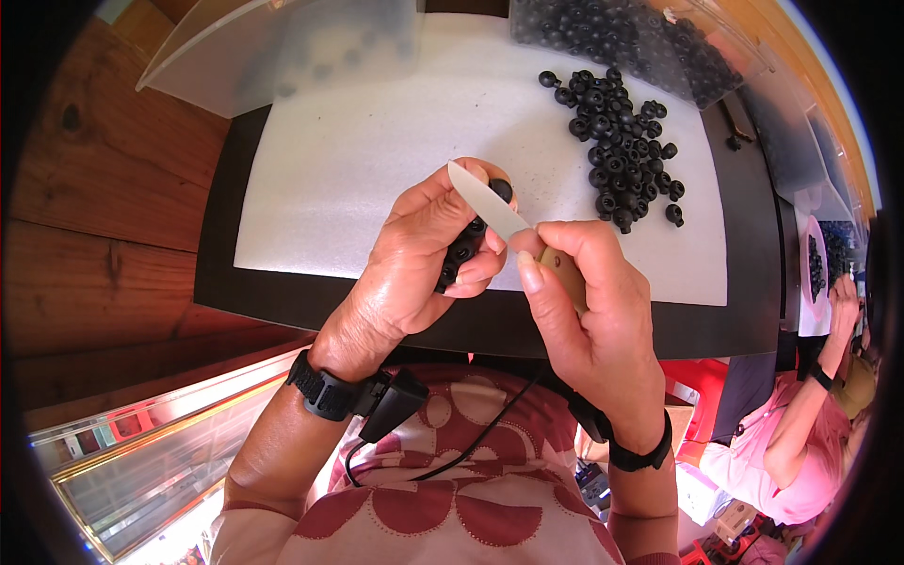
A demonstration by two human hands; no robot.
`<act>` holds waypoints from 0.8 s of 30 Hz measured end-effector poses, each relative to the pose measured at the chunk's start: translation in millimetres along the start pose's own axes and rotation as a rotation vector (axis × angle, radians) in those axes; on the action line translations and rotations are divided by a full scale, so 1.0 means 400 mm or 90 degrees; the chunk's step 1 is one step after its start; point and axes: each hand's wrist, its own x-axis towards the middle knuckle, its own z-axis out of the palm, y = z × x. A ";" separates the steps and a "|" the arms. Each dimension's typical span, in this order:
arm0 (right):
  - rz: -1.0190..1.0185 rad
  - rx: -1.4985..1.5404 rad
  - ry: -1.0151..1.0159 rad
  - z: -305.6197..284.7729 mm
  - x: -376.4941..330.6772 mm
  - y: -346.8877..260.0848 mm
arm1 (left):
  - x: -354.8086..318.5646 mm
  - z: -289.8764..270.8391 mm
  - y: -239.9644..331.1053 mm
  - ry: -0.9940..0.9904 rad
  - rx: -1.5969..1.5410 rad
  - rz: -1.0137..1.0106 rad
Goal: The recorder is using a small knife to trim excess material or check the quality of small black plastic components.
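Several small round black parts, which look like moulded rubber or plastic pieces with a hole, lie in the curled fingers of my left hand. One black part is pinched at its fingertips. My right hand grips a knife by its tan handle. The pale knife blade slants up and left across the left fingertips, close beside the pinched part. Whether the edge touches the part I cannot tell. To the right of both hands, a loose heap of the same black parts rests on a white sheet.
A clear bin full of black parts stands at the back right. Another translucent bin with a few parts sits at the back left. The dark table edge runs before me. At far right a co-worker's hand is near a pink tray.
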 end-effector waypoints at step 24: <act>-0.004 -0.010 0.012 0.002 0.001 0.007 | -0.001 -0.002 -0.001 0.012 -0.002 0.002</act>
